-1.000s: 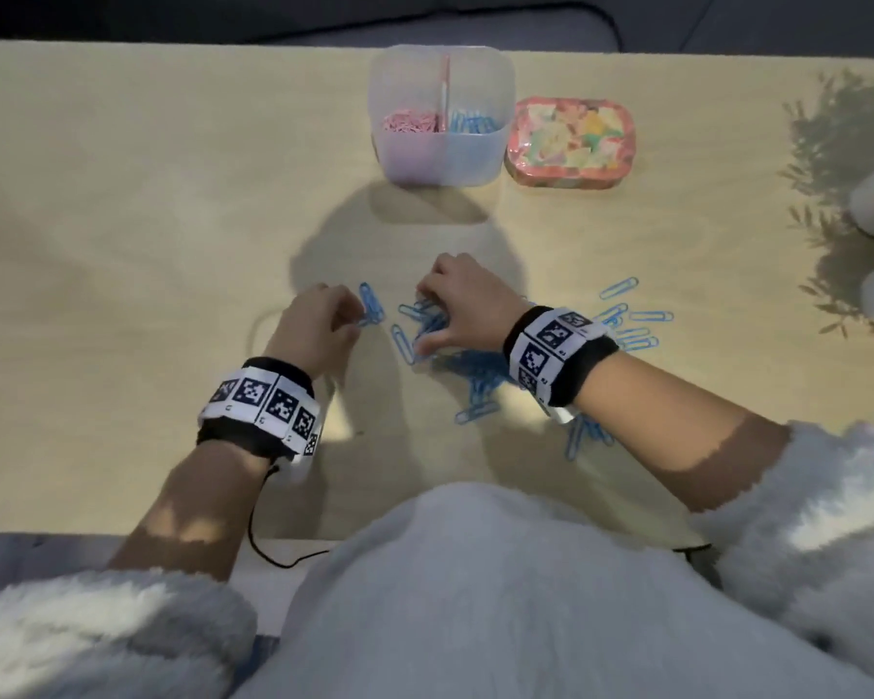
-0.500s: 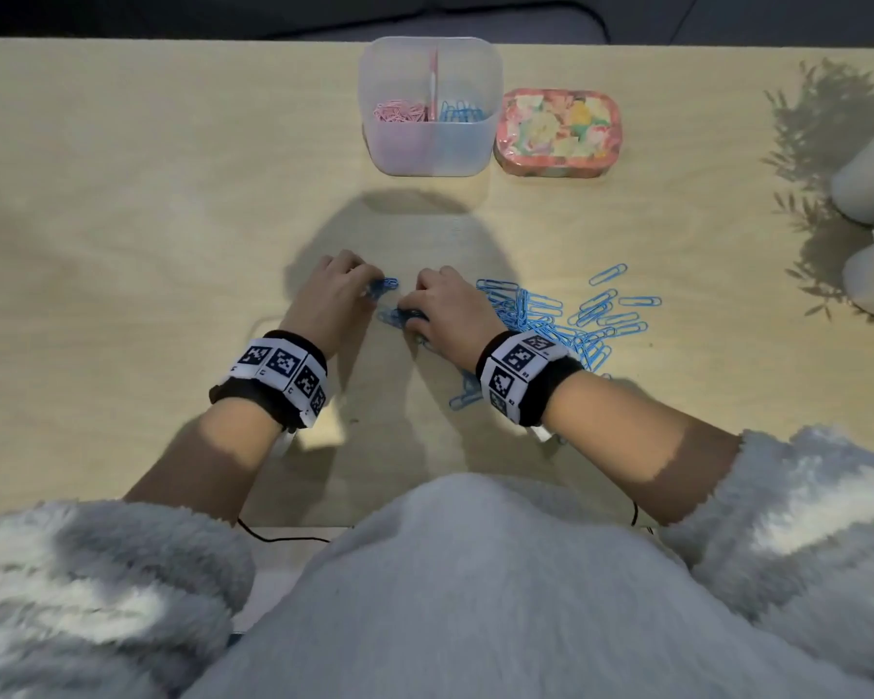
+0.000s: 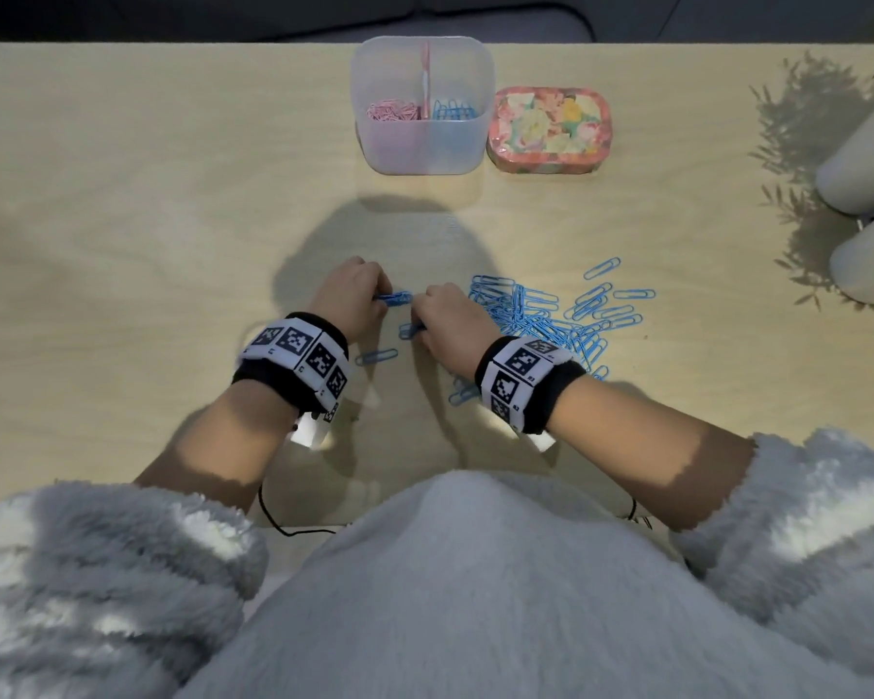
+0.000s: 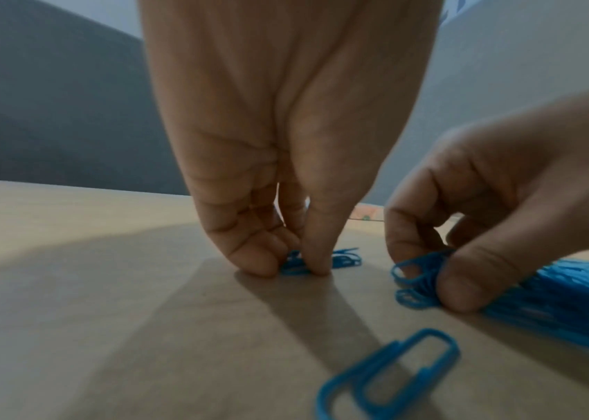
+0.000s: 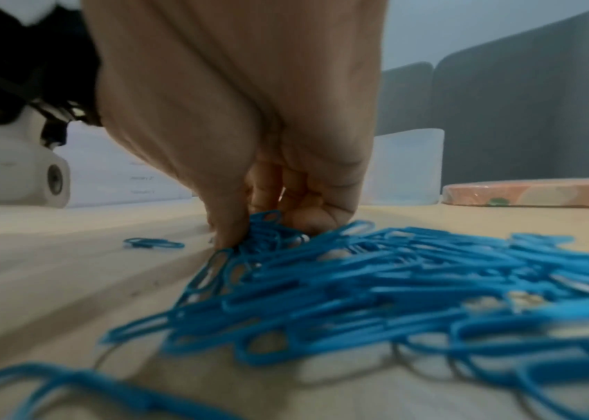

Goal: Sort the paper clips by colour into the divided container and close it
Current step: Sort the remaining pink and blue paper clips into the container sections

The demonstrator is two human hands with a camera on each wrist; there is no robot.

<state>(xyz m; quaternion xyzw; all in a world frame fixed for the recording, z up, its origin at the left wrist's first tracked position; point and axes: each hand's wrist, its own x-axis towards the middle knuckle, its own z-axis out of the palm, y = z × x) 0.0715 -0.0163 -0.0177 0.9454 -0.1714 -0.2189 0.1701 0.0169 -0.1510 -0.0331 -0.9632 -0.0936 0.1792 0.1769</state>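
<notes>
the left hand (image 3: 350,301) pinches a few blue clips (image 3: 393,298) mid-worktop; the right hand (image 3: 449,325) pinches more from the pile (image 3: 546,320). they look light, slippery and prone to tangle: pinch small bunches flat.

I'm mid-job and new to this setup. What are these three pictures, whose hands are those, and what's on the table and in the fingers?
There is no machine here: a person works bare-handed, with marker bands and a small camera on each wrist. The top view comes from a head-worn camera; the other two look along each hand from the wrist. On the wooden table lies a pile of blue paper clips. At the far edge stands the clear divided container, pink clips in its left half, blue in its right, with its floral lid beside it. The left hand pinches a few blue clips against the table; the right hand grips a bunch at the pile's edge.
</notes>
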